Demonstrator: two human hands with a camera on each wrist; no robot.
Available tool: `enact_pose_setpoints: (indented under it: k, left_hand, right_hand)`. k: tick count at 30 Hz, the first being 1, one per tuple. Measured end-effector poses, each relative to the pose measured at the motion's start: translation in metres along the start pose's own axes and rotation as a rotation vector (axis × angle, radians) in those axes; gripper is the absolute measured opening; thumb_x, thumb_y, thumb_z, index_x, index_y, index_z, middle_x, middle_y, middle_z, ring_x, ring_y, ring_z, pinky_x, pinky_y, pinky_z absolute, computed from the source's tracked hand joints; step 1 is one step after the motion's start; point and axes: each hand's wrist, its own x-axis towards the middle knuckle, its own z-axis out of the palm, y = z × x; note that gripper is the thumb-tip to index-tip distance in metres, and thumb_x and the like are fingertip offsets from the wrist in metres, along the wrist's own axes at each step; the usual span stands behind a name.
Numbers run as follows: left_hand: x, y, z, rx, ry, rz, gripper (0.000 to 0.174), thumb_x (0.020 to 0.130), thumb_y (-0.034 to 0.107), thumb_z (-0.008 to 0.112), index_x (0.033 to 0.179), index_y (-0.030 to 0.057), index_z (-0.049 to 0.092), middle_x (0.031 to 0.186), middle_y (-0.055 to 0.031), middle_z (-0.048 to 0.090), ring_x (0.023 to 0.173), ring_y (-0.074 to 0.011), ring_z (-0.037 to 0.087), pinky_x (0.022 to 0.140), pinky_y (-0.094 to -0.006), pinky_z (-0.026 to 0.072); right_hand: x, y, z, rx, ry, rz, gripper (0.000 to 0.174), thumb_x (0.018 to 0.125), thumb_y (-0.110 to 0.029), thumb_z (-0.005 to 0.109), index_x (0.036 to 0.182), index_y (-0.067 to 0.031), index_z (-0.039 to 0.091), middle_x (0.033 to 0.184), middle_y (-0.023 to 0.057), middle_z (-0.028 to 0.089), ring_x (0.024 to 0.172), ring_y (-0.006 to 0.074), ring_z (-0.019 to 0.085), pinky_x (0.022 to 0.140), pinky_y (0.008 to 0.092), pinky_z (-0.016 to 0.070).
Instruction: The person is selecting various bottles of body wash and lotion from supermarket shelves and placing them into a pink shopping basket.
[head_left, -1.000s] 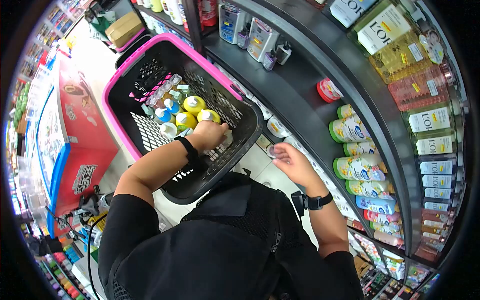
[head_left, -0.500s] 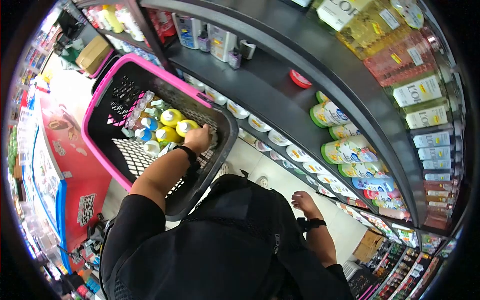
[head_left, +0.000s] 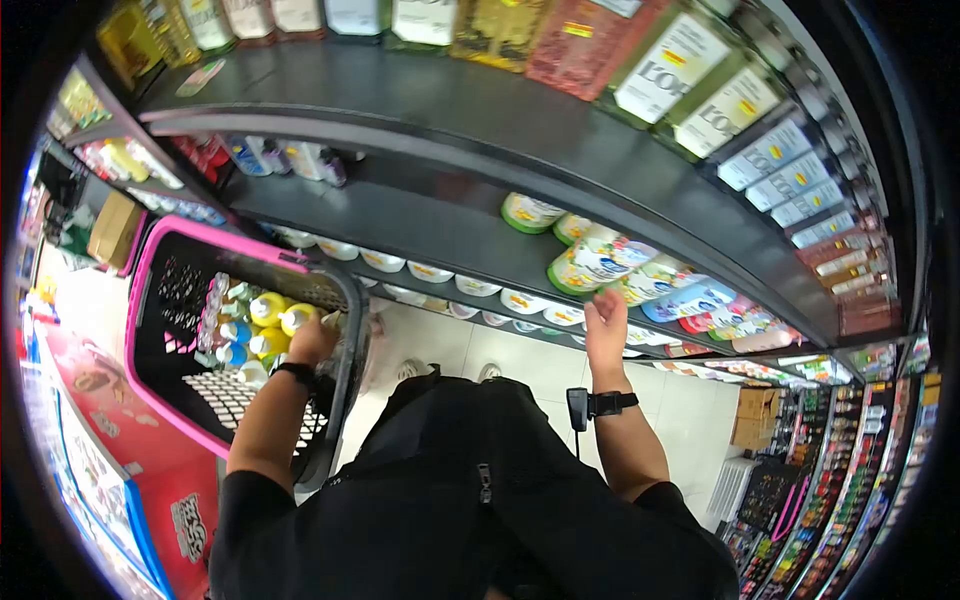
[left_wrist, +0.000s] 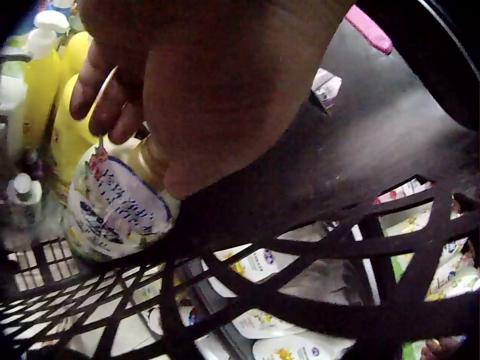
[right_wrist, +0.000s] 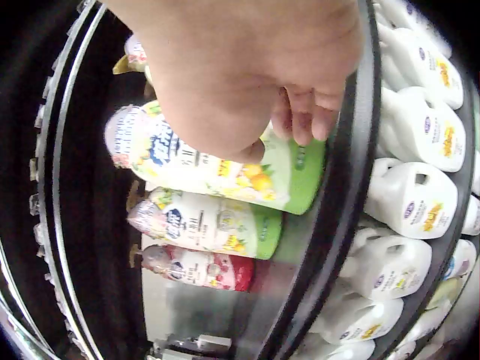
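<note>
In the head view my left hand (head_left: 313,343) reaches into a black basket with a pink rim (head_left: 178,418). The left wrist view shows its fingers curled at the top of a white bottle (left_wrist: 120,206) with a floral label, upright by the basket's mesh wall. Yellow pump bottles (head_left: 268,310) stand beside it. My right hand (head_left: 606,325) is raised at the shelf edge, fingers fairly straight and holding nothing. It is close in front of a large white bottle with a green base (head_left: 590,264); in the right wrist view the fingers overlap that bottle (right_wrist: 225,169).
White handled jugs (right_wrist: 416,199) line the lower shelf (head_left: 450,285). Tall pump bottles (head_left: 670,70) stand on the upper shelf. A red and blue display chest (head_left: 165,460) is left of the basket. Cardboard boxes (head_left: 755,420) stand on the floor at right.
The view has swung right, so the basket sits further left. My right hand has risen from low by my side to the bottles on the shelf. My left hand has stayed in the basket.
</note>
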Motion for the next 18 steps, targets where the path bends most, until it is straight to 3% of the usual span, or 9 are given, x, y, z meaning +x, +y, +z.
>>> enact_pose_setpoints:
  k: [3,4,5,10,13,17,18]
  left_hand:
    - [-0.028,0.033,-0.048,-0.006,0.133,0.108,0.058,0.084,0.037,0.070,0.125,-0.0009,0.054,0.112,-0.0316,0.066,0.110,-0.0454,0.063,0.093,-0.0510,0.0506]
    - [-0.017,0.019,-0.050,-0.005,0.134,0.127,0.055,0.084,0.034,0.072,0.122,-0.0013,0.055,0.106,-0.0296,0.068,0.105,-0.0452,0.064,0.090,-0.0502,0.0519]
    - [-0.035,0.040,-0.080,0.010,0.093,0.122,0.049,0.083,0.031,0.072,0.117,-0.0012,0.059,0.101,-0.0269,0.069,0.100,-0.0442,0.066,0.084,-0.0488,0.0530]
    - [-0.083,0.125,-0.157,-0.201,0.430,0.407,0.023,0.088,0.014,0.068,0.105,-0.0005,0.063,0.078,-0.0151,0.064,0.071,-0.0310,0.064,0.069,-0.0413,0.0513]
    - [-0.103,0.190,-0.149,-0.152,0.505,0.630,0.029,0.086,0.014,0.072,0.110,0.0011,0.063,0.095,-0.0155,0.066,0.085,-0.0311,0.066,0.076,-0.0407,0.0525]
    - [-0.108,0.300,-0.109,-0.278,0.136,0.955,0.050,0.085,0.018,0.075,0.128,0.0015,0.057,0.117,-0.0182,0.062,0.108,-0.0312,0.063,0.090,-0.0398,0.0528]
    - [-0.099,0.323,-0.092,-0.351,0.051,0.930,0.056,0.085,0.019,0.076,0.133,0.0014,0.053,0.124,-0.0193,0.059,0.114,-0.0310,0.061,0.093,-0.0407,0.0523]
  right_hand:
    - [0.002,-0.049,0.000,0.008,0.098,-0.143,0.063,0.089,-0.004,0.068,0.144,-0.0004,0.037,0.130,0.0152,0.053,0.115,0.0221,0.055,0.091,0.0317,0.0501]
    - [0.004,-0.056,0.000,0.001,0.107,-0.181,0.066,0.089,-0.003,0.068,0.146,-0.0003,0.035,0.133,0.0162,0.051,0.118,0.0231,0.053,0.092,0.0325,0.0499]
    - [0.005,-0.061,0.000,-0.006,0.115,-0.218,0.069,0.089,-0.003,0.068,0.148,-0.0002,0.033,0.135,0.0172,0.049,0.120,0.0241,0.052,0.093,0.0332,0.0497]
    - [0.001,-0.075,0.002,0.001,0.070,-0.178,0.077,0.088,-0.002,0.067,0.152,-0.0002,0.025,0.147,0.0204,0.043,0.135,0.0313,0.045,0.109,0.0449,0.0402]
    - [0.001,-0.070,0.001,0.024,0.016,-0.162,0.079,0.088,-0.001,0.066,0.154,-0.0025,0.023,0.150,0.0200,0.041,0.137,0.0327,0.044,0.110,0.0453,0.0389]
    - [0.000,-0.059,0.003,0.110,-0.027,-0.171,0.082,0.087,0.001,0.066,0.155,-0.0042,0.022,0.151,0.0201,0.040,0.138,0.0349,0.043,0.111,0.0473,0.0378]
    - [-0.002,-0.061,0.002,0.084,-0.024,-0.175,0.083,0.086,0.000,0.066,0.155,-0.0050,0.022,0.150,0.0202,0.041,0.138,0.0352,0.043,0.110,0.0457,0.0393]
